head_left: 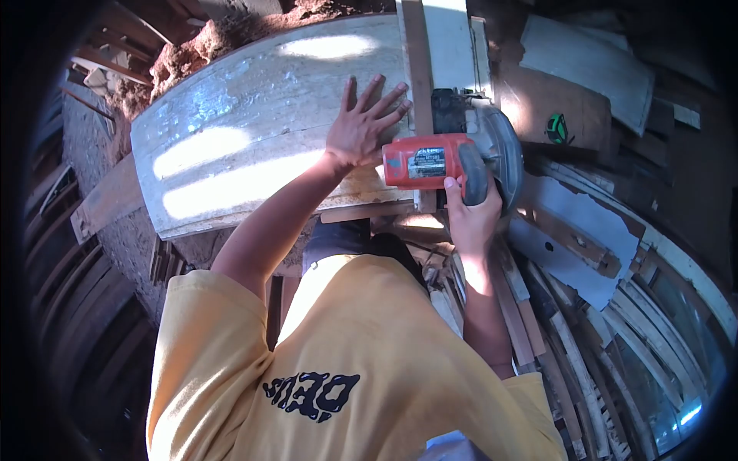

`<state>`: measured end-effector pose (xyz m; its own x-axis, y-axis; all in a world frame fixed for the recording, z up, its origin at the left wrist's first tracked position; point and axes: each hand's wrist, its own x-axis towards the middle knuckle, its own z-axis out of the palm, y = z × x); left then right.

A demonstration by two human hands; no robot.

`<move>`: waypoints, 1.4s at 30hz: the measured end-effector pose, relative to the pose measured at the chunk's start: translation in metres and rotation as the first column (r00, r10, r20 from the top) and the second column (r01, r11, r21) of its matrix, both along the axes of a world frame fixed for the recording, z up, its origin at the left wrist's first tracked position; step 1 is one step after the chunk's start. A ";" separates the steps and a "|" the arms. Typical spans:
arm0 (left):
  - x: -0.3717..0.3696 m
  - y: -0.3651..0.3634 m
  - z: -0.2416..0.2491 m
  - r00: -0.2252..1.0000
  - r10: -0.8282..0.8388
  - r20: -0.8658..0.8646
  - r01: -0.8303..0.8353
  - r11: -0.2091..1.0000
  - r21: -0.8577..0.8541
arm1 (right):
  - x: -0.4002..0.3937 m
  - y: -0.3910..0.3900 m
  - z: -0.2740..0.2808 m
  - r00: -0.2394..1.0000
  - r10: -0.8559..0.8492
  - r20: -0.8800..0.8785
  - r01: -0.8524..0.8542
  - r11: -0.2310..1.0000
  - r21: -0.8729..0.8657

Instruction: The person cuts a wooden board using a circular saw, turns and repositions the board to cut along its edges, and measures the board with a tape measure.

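My left hand lies flat with spread fingers on a worn whitish board, its fingertips near a narrow wooden strip that crosses the board. Wrapped round the dark handle of a red circular saw is my right hand. The saw rests at the board's right end, beside the strip, with its round guard on the right. Its blade is hidden. A pale plank extends away beyond the saw.
A green tape measure lies to the right on a brown surface. Farther back is a loose pale panel. Many wood strips are heaped at the lower right. Reddish sawdust is piled behind the board. More stacked wood stands at the left.
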<state>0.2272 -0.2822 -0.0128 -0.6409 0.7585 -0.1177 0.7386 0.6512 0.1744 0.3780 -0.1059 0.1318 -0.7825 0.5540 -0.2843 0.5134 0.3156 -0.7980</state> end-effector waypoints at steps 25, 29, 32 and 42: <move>-0.001 -0.005 0.008 0.994 0.014 0.112 -0.042 0.968 0.246 | -0.076 0.016 -0.018 0.998 0.027 -0.048 -0.026 0.999 0.022; -0.001 -0.006 0.005 0.989 0.020 0.145 -0.057 0.965 0.255 | -0.092 0.017 -0.016 0.995 0.067 -0.067 -0.063 0.996 0.061; -0.002 -0.006 0.004 0.990 0.040 0.133 -0.080 0.946 0.315 | -0.105 0.016 -0.013 0.999 0.036 -0.041 -0.037 0.999 -0.018; -0.002 -0.006 0.007 0.992 0.034 0.118 -0.065 0.961 0.270 | -0.154 0.024 -0.018 0.999 0.035 -0.037 -0.038 0.997 -0.069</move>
